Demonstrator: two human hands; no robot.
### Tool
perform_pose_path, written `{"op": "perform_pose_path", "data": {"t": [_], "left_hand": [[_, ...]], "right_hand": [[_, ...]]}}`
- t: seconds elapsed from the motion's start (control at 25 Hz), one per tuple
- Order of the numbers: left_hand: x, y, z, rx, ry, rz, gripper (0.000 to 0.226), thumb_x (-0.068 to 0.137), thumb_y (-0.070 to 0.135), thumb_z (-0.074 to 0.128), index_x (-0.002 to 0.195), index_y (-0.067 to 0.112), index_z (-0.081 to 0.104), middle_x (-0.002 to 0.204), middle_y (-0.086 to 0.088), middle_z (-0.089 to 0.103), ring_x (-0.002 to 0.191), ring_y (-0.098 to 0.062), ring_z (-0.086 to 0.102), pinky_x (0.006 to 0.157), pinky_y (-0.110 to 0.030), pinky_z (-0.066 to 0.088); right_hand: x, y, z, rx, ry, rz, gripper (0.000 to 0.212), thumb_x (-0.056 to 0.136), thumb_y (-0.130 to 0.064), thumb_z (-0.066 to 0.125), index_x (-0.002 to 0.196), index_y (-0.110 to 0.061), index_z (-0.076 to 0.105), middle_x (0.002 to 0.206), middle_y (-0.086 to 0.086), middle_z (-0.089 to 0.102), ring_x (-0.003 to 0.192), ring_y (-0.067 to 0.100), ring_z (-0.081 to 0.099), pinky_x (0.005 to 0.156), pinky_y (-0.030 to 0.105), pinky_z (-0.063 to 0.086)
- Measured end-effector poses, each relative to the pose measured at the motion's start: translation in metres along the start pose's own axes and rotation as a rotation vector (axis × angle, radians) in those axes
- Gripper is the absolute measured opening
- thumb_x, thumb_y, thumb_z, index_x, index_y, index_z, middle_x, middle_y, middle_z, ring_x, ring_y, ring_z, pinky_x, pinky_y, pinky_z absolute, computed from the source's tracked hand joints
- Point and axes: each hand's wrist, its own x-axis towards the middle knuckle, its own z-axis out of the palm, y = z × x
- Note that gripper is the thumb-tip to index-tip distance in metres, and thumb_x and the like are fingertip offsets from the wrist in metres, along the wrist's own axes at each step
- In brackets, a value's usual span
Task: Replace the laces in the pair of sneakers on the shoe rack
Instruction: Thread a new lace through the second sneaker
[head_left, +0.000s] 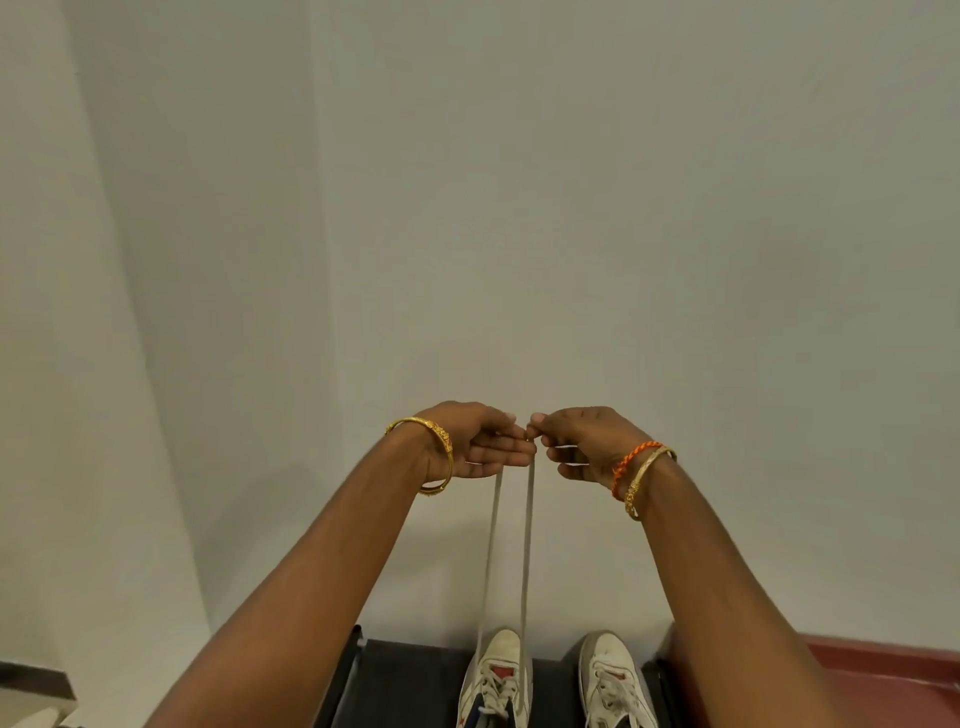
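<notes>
In the head view, both hands are raised in front of a plain wall (519, 208), and the two ends of a pale flat lace (525, 545) are held up between them. The left hand (483, 441) has its fingers (506, 457) curled, with one strand running down from under them; the right hand (582, 441) pinches the other strand's tip between thumb and forefinger, its remaining fingers (563, 457) being loosely bent. The two fingertip groups are almost touching.

Well below the fingers, both strands drop nearly straight to the left sneaker (498, 675), where they enter the eyelet rows; some lacing is seen crossed there already. The right sneaker (615, 680) sits just beside it and is fully laced. Both shoes rest on the dark top of the shoe rack (410, 680).

The lace is judged to be light, limp and somewhat slick: no shape will be kept once tension is released, and a loose pinch may let it slide. It is best taken close to the stiffened tips, which alone can be pushed through an eyelet. The ends appear to be compared for equal length; an uneven pull could draw one strand short. The sneaker is light enough that a hard upward tug might lift or tip it off the rack.
</notes>
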Motion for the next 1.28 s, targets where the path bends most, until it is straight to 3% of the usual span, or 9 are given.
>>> {"op": "perform_pose_path", "data": {"t": [0.24, 0.36, 0.52, 0.68, 0.8, 0.92, 1.08, 1.2, 1.28], "left_hand": [[-0.002, 0.008, 0.005, -0.003, -0.05, -0.126, 0.052, 0.096, 0.047, 0.041, 0.087, 0.003, 0.067, 0.078, -0.009, 0.073, 0.065, -0.015, 0.07, 0.068, -0.024, 0.05], [-0.002, 0.008, 0.007, -0.018, -0.022, -0.137, 0.032, 0.094, 0.034, 0.052, 0.081, 0.007, 0.063, 0.068, -0.006, 0.072, 0.056, -0.012, 0.069, 0.061, -0.021, 0.048], [0.001, 0.009, 0.0, 0.029, 0.032, -0.131, 0.026, 0.092, 0.019, 0.052, 0.07, 0.011, 0.063, 0.059, 0.0, 0.069, 0.051, -0.009, 0.066, 0.055, -0.018, 0.041], [0.003, 0.011, -0.005, 0.06, 0.032, -0.167, 0.025, 0.094, 0.021, 0.048, 0.079, 0.01, 0.065, 0.068, 0.001, 0.072, 0.039, -0.002, 0.053, 0.048, -0.014, 0.03], [0.004, 0.012, -0.007, 0.044, 0.009, -0.168, 0.026, 0.094, 0.02, 0.045, 0.081, 0.01, 0.065, 0.072, 0.002, 0.073, 0.037, -0.001, 0.05, 0.046, -0.014, 0.028], [0.001, 0.009, -0.008, -0.004, -0.016, -0.166, 0.024, 0.096, 0.018, 0.043, 0.084, 0.009, 0.062, 0.069, 0.001, 0.073, 0.034, -0.001, 0.047, 0.039, -0.012, 0.031], [0.002, 0.005, -0.018, -0.008, 0.076, -0.097, 0.017, 0.099, 0.012, 0.038, 0.096, 0.008, 0.055, 0.052, 0.004, 0.065, 0.03, -0.002, 0.04, 0.034, -0.011, 0.03], [0.006, -0.004, -0.023, 0.089, 0.017, -0.096, 0.03, 0.099, 0.009, 0.033, 0.097, 0.005, 0.063, 0.043, 0.008, 0.043, 0.03, -0.002, 0.03, 0.033, -0.015, 0.025], [0.008, -0.012, -0.021, 0.097, -0.063, -0.098, 0.029, 0.099, 0.01, 0.035, 0.087, 0.009, 0.062, 0.045, 0.008, 0.039, 0.032, -0.003, 0.027, 0.034, -0.015, 0.023]], "right_hand": [[-0.002, -0.007, 0.006, -0.214, 0.08, -0.252, 0.018, 0.089, -0.024, 0.063, 0.086, -0.008, 0.071, 0.073, -0.002, 0.062, 0.068, 0.008, 0.057, 0.06, 0.019, 0.046], [-0.005, -0.001, 0.013, -0.375, 0.069, -0.395, 0.015, 0.089, -0.021, 0.062, 0.092, -0.012, 0.072, 0.078, -0.002, 0.067, 0.075, 0.011, 0.062, 0.066, 0.02, 0.047], [-0.022, 0.025, 0.026, -0.292, 0.327, -0.561, 0.004, 0.082, -0.017, 0.068, 0.079, -0.015, 0.069, 0.074, -0.003, 0.067, 0.068, 0.006, 0.06, 0.061, 0.014, 0.047], [-0.017, 0.045, 0.048, -0.361, 0.376, -0.526, 0.03, 0.078, -0.021, 0.074, 0.095, -0.019, 0.049, 0.075, -0.001, 0.055, 0.063, 0.006, 0.053, 0.052, 0.008, 0.041], [-0.008, 0.063, 0.065, -0.322, 0.426, -0.433, 0.038, 0.08, -0.026, 0.074, 0.099, -0.02, 0.041, 0.074, -0.001, 0.054, 0.064, 0.008, 0.053, 0.06, 0.014, 0.047], [0.0, 0.082, 0.077, -0.417, 0.413, -0.41, 0.012, 0.089, -0.022, 0.063, 0.093, -0.014, 0.055, 0.084, 0.003, 0.06, 0.073, 0.014, 0.057, 0.072, 0.024, 0.054], [0.001, 0.066, 0.056, -0.28, 0.379, -0.39, 0.007, 0.084, -0.007, 0.061, 0.077, -0.005, 0.059, 0.07, 0.009, 0.064, 0.06, 0.018, 0.062, 0.059, 0.019, 0.053], [0.001, 0.039, 0.031, -0.076, 0.183, -0.318, 0.008, 0.086, 0.004, 0.058, 0.083, 0.002, 0.065, 0.074, 0.015, 0.067, 0.061, 0.018, 0.07, 0.063, 0.026, 0.059], [0.003, 0.026, 0.021, -0.198, 0.056, -0.349, 0.006, 0.084, 0.005, 0.062, 0.087, 0.003, 0.068, 0.078, 0.011, 0.07, 0.068, 0.015, 0.071, 0.066, 0.021, 0.058]]}}
